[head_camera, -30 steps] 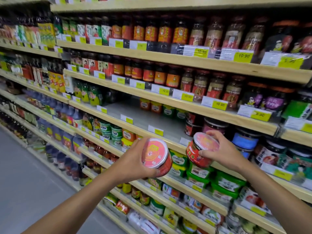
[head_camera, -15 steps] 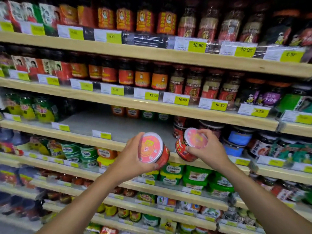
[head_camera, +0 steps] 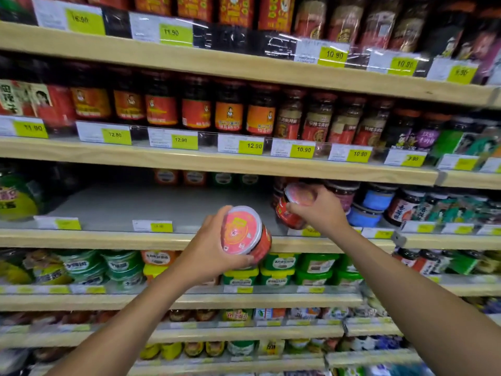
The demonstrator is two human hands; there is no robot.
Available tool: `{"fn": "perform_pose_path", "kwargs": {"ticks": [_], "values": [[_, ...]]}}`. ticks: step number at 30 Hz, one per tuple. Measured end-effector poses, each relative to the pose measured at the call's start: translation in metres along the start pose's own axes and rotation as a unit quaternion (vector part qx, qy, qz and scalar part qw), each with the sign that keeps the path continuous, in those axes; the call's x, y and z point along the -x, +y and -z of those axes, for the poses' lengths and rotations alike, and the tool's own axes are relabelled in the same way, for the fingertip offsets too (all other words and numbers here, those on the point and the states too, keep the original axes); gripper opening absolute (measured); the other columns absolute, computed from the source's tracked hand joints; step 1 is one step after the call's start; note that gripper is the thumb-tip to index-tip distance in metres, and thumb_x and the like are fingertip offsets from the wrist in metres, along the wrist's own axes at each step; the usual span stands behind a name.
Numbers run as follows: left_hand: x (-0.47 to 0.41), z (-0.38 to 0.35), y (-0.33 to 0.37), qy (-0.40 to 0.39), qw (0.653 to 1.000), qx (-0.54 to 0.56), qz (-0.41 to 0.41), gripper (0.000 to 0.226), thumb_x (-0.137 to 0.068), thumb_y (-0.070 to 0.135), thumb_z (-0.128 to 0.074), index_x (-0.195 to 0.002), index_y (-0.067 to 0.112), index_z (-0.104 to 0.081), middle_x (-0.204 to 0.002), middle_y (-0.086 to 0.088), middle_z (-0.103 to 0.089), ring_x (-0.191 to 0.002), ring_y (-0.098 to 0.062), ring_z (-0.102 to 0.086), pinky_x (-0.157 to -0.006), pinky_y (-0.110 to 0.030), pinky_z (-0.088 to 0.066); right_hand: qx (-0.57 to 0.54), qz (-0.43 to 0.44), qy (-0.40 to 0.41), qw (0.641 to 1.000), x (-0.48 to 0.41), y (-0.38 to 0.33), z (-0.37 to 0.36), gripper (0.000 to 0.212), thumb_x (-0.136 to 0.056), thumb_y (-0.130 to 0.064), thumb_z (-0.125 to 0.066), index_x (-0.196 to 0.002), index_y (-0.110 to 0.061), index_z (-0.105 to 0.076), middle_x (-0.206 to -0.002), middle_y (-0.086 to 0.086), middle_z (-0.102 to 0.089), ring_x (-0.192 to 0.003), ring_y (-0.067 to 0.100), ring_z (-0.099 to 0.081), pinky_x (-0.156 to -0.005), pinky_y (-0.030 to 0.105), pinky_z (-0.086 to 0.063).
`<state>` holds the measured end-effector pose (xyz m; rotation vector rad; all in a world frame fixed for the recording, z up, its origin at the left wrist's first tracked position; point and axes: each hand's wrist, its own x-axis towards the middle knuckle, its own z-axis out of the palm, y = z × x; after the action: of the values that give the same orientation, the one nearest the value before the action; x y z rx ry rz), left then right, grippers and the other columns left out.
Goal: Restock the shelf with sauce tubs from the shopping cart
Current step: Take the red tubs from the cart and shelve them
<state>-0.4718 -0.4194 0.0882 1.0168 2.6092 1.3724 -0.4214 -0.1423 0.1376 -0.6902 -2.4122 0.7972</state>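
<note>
Through the head camera I have a sauce tub in each hand, both raised to the middle shelf [head_camera: 130, 207] with the grey board.

My left hand [head_camera: 214, 248] is wrapped round the left tub [head_camera: 245, 233]. My thumb lies over the top, and my fingers curl underneath and grip the red wall. The tub lies tipped on its side with its pink lid facing me. It is in the air in front of the shelf's wooden front edge and does not rest on the board.

My right hand [head_camera: 322, 210] is further in, above and to the right. It grips the right tub [head_camera: 294, 206] from the right side, with my fingers curled round the lid rim and the red wall. This tub leans, with its lid tilted toward me. Its base is low over the front of the grey board, beside a yellow price tag [head_camera: 310, 231]. I cannot tell whether it touches the board.

The two tubs are apart, the left one lower and nearer to me.

More dark red tubs [head_camera: 278, 185] stand just behind the right tub, mostly hidden. The blue-lidded jars [head_camera: 376, 198] stand just to the right of my right hand. Green tubs [head_camera: 279, 270] sit on the shelf below.
</note>
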Motion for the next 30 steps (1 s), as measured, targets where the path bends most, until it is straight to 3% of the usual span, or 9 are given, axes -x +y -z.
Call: {"fn": "perform_pose_path", "kwargs": {"ticks": [3,7,10,17,23,26,30], "values": [[-0.002,0.003,-0.006,-0.007,1.0,0.002,0.003,0.119,-0.054,0.061,-0.09,-0.151,0.04,-0.025,-0.134,0.01,-0.039,-0.118,-0.01,-0.049,-0.094,-0.028,-0.047,0.026,-0.005,0.0,1.0,-0.005,-0.007,-0.005,0.092,-0.051,-0.073,-0.067,-0.126,-0.02,-0.062,-0.117,0.007,-0.069,-0.11,0.029,-0.063,-0.087,0.038,-0.054],[-0.004,0.003,-0.01,-0.007,1.0,0.013,0.002,0.118,-0.056,0.056,-0.093,-0.151,0.039,-0.025,-0.138,0.01,-0.038,-0.12,-0.009,-0.048,-0.096,-0.026,-0.045,0.071,-0.017,-0.006,0.997,-0.012,-0.015,-0.01,0.082,-0.051,-0.074,-0.064,-0.107,-0.014,-0.07,-0.103,0.011,-0.073,-0.1,0.033,-0.067,-0.073,0.034,-0.052],[-0.004,0.003,-0.013,-0.005,1.0,0.012,0.0,0.118,-0.056,0.055,-0.094,-0.151,0.039,-0.026,-0.139,0.011,-0.038,-0.12,-0.007,-0.047,-0.095,-0.024,-0.042,0.085,-0.021,0.002,0.996,-0.016,-0.018,-0.014,0.09,-0.047,-0.076,-0.061,-0.112,-0.016,-0.07,-0.108,0.011,-0.073,-0.102,0.033,-0.067,-0.079,0.038,-0.057],[-0.003,0.01,-0.018,-0.01,1.0,-0.001,0.011,0.118,-0.057,0.057,-0.093,-0.152,0.04,-0.024,-0.138,0.013,-0.036,-0.12,-0.008,-0.046,-0.091,-0.023,-0.045,0.104,-0.014,0.001,0.994,-0.026,-0.015,-0.027,0.074,-0.065,-0.061,-0.078,-0.122,-0.016,-0.066,-0.118,0.014,-0.07,-0.111,0.035,-0.064,-0.084,0.039,-0.053],[-0.004,0.013,-0.023,-0.002,1.0,0.0,0.009,0.115,-0.059,0.054,-0.094,-0.15,0.04,-0.026,-0.138,0.013,-0.037,-0.119,-0.006,-0.047,-0.089,-0.021,-0.045,0.092,-0.019,-0.03,0.995,-0.028,-0.003,-0.041,0.088,-0.05,-0.069,-0.072,-0.124,-0.023,-0.061,-0.117,0.009,-0.067,-0.111,0.03,-0.062,-0.086,0.035,-0.053],[-0.006,0.011,-0.023,-0.003,1.0,0.004,0.008,0.113,-0.059,0.054,-0.094,-0.149,0.041,-0.026,-0.137,0.014,-0.037,-0.119,-0.005,-0.047,-0.087,-0.018,-0.045,0.097,0.001,-0.039,0.995,-0.026,0.002,-0.044,0.078,-0.059,-0.055,-0.082,-0.124,-0.019,-0.06,-0.118,0.011,-0.065,-0.117,0.03,-0.056,-0.091,0.036,-0.051],[-0.007,0.008,-0.022,-0.012,1.0,0.01,0.004,0.113,-0.059,0.054,-0.094,-0.148,0.043,-0.025,-0.137,0.014,-0.037,-0.119,-0.005,-0.047,-0.087,-0.019,-0.047,0.123,0.029,-0.051,0.991,-0.027,0.008,-0.047,0.066,-0.066,-0.055,-0.078,-0.124,-0.026,-0.064,-0.121,0.009,-0.058,-0.115,0.031,-0.059,-0.094,0.037,-0.052]]}}
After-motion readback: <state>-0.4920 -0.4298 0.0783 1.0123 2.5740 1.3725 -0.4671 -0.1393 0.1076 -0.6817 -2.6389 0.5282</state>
